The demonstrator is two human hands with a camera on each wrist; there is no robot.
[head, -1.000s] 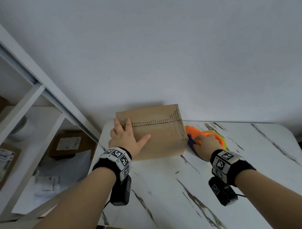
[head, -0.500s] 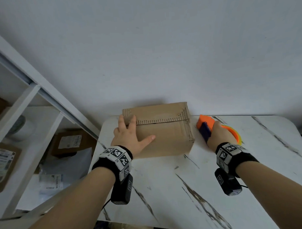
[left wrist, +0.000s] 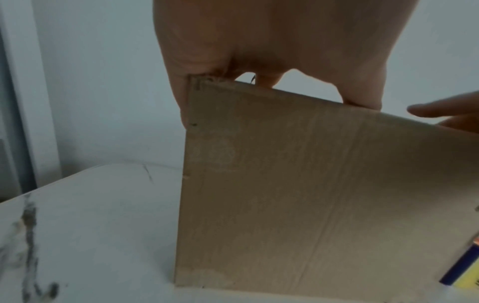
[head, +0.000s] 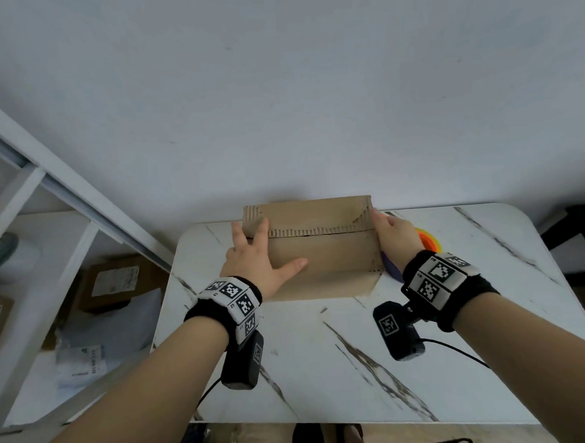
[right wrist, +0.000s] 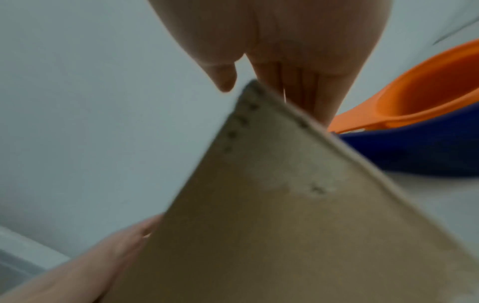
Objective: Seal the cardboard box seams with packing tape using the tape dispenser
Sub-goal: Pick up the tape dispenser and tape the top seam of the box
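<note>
On the white marble-patterned table (head: pixel 322 353), brown cardboard box (head: pixel 322 263) stands against the wall. Left hand (head: pixel 252 262), fingers spread, presses its top; right hand (head: pixel 396 234) lies flat against its right side. Orange-and-blue tape dispenser (right wrist: pixel 414 131) lies beside.

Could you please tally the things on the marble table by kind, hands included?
cardboard box: 1
tape dispenser: 1
hands on the box, left hand and right hand: 2
Total: 4

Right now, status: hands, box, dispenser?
Left hand flat on cardboard box; right hand against its right side. Tape dispenser on table, released, behind right hand. Top seam untaped.
</note>
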